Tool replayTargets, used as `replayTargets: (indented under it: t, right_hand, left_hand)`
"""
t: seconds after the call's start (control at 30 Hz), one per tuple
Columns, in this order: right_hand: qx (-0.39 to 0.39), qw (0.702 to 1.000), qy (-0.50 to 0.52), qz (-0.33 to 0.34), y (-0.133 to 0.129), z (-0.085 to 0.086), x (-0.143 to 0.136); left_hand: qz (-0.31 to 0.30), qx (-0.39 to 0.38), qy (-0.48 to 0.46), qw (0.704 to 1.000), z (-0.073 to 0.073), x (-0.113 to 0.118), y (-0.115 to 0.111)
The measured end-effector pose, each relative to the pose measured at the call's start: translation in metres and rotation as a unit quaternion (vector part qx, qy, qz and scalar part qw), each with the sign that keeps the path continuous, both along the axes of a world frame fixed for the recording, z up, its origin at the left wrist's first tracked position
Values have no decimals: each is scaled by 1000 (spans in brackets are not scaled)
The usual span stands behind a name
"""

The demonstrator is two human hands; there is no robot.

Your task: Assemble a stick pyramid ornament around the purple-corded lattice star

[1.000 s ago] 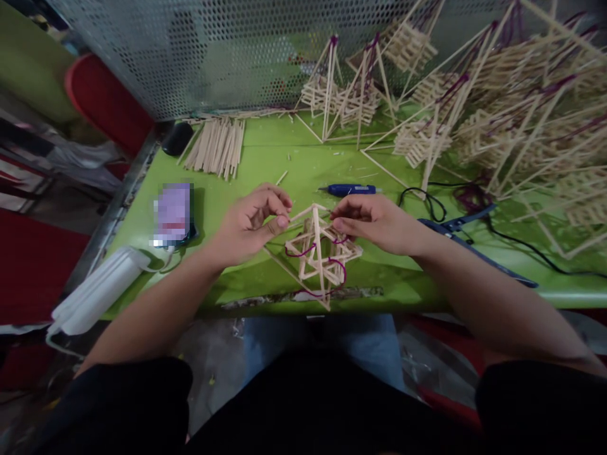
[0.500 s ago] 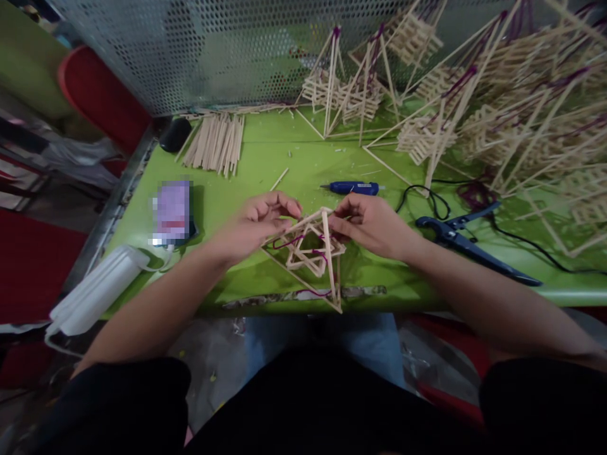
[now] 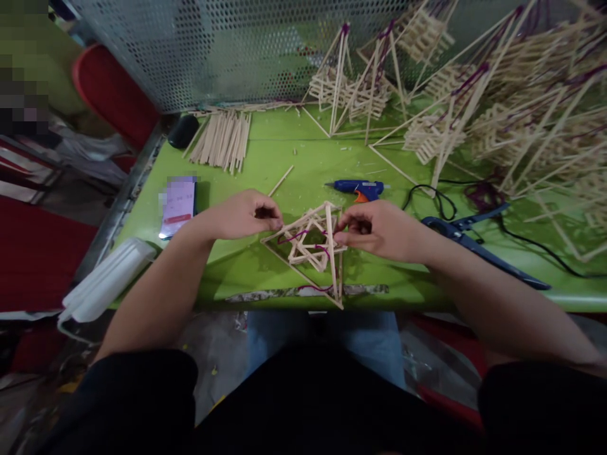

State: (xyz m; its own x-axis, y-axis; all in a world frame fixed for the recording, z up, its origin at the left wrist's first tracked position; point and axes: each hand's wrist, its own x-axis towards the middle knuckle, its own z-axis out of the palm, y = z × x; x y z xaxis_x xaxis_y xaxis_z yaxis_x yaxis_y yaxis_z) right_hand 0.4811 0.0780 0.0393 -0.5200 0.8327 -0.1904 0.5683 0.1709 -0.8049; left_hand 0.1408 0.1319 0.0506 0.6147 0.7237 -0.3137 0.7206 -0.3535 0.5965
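A small frame of glued wooden sticks (image 3: 313,256) with purple string (image 3: 322,248) threaded through it rests at the front edge of the green table. My left hand (image 3: 244,216) is at the frame's upper left side, thumb and forefinger pinched by a stick; what lies between them is too small to make out. On the other side, my right hand (image 3: 384,232) is closed, its fingertips pinching beside the upright stick where a purple string runs toward them. Just behind that hand lies a blue glue gun (image 3: 358,188) with an orange trigger.
Finished stick structures with purple strings (image 3: 431,136) crowd the right and back. A pile of loose sticks (image 3: 222,140), a black mouse-shaped object (image 3: 183,131), a phone (image 3: 179,205) and a white power bank or adapter (image 3: 109,278) lie left. Dark-handled cutters (image 3: 488,249) and black cable lie right.
My left hand has drawn back leftward from the frame, its fingers now pinched. The right hand has shifted slightly right and down, uncovering the orange trigger. The view has moved a little.
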Motion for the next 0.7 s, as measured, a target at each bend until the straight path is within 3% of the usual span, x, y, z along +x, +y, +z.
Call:
replayTargets:
  t: [0.17, 0.33, 0.5, 0.7]
  right_hand:
    - [16, 999, 32, -37, -5, -7, -6]
    - [23, 998, 51, -41, -4, -10, -6]
    - [12, 995, 86, -43, -5, -12, -8]
    - [38, 994, 83, -53, -10, -8, -11]
  left_hand:
    - [47, 38, -84, 995, 8, 0, -11]
    - [-20, 67, -120, 990, 22, 2, -31]
    - [-62, 136, -52, 987, 14, 12, -39]
    - [-79, 148, -62, 984, 9, 20, -41]
